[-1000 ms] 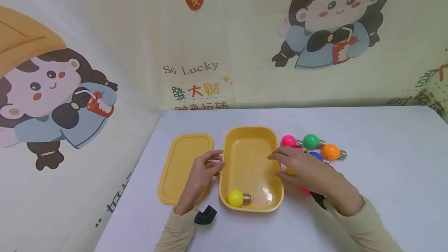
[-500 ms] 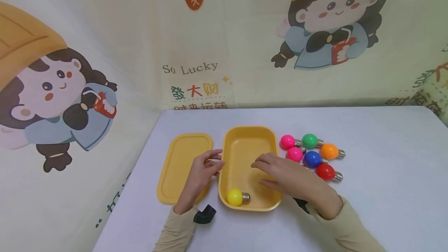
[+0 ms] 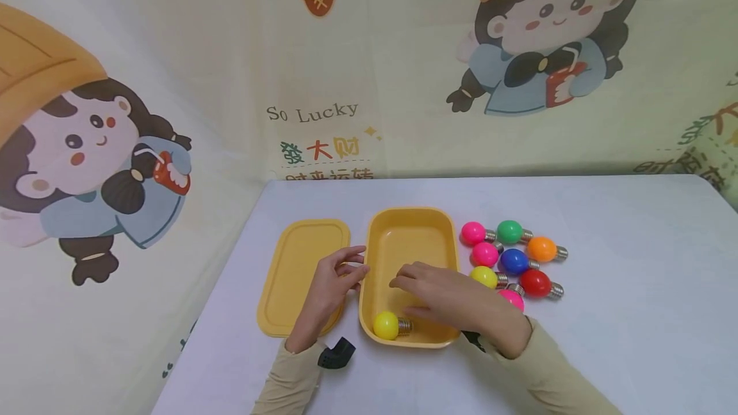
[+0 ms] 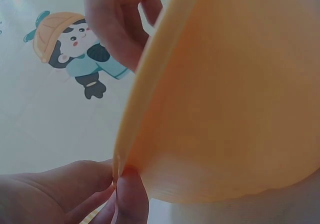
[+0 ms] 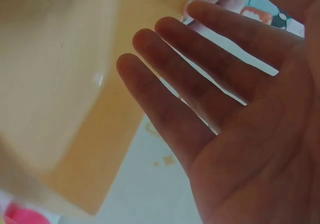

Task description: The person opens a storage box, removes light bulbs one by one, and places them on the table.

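Observation:
An open yellow box [image 3: 412, 235] stands mid-table with one yellow bulb [image 3: 387, 325] lying in its near left corner. My left hand [image 3: 359, 268] holds the box's left rim; in the left wrist view its fingers [image 4: 127, 196] pinch that rim [image 4: 145, 84]. My right hand [image 3: 403, 284] hovers palm down inside the box, fingers straight, just right of and above the yellow bulb. It holds nothing, as the bare palm and fingers [image 5: 165, 84] show in the right wrist view. Several coloured bulbs lie right of the box, among them pink [image 3: 473, 233], green [image 3: 510, 232] and red [image 3: 536, 283].
The box's yellow lid [image 3: 302, 274] lies flat to the left, partly under my left hand. The white table [image 3: 634, 274] ends at a printed cloth backdrop [image 3: 317, 114] behind and to the left. Black wrist cameras [image 3: 337, 354] sit at my cuffs.
My right hand has moved left from over the loose bulbs into the box, towards the yellow bulb, uncovering the bulbs it hid. The left hand and box stayed put.

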`<action>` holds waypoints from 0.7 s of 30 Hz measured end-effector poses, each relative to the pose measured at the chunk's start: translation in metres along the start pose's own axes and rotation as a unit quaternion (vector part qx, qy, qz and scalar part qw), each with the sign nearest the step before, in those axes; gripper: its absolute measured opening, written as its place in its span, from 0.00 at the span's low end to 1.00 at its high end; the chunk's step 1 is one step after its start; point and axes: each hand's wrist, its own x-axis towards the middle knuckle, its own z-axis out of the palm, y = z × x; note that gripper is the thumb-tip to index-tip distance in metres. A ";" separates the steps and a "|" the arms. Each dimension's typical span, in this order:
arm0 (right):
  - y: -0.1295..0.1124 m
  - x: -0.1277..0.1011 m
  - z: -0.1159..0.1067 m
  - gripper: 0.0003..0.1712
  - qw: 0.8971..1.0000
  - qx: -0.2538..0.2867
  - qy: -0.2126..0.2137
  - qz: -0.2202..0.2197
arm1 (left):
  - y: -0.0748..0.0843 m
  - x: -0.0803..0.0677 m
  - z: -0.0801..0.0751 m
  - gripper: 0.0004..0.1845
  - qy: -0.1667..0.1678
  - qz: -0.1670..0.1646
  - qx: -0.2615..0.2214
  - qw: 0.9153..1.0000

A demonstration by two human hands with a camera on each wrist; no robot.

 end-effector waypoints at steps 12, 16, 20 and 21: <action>-0.010 0.020 0.005 0.26 0.999 -0.012 -0.051 -0.013 | -0.001 0.001 -0.001 0.22 -0.005 0.001 -0.001 1.000; -0.012 0.026 0.007 0.27 0.997 -0.015 -0.072 -0.010 | -0.001 0.001 -0.001 0.22 -0.005 -0.001 0.000 1.000; -0.012 0.032 0.010 0.25 0.996 -0.019 -0.086 -0.009 | -0.002 0.001 0.000 0.22 -0.003 -0.001 -0.001 1.000; -0.012 0.034 0.010 0.24 0.996 -0.023 -0.088 -0.011 | -0.002 0.002 0.000 0.22 -0.002 -0.001 0.000 1.000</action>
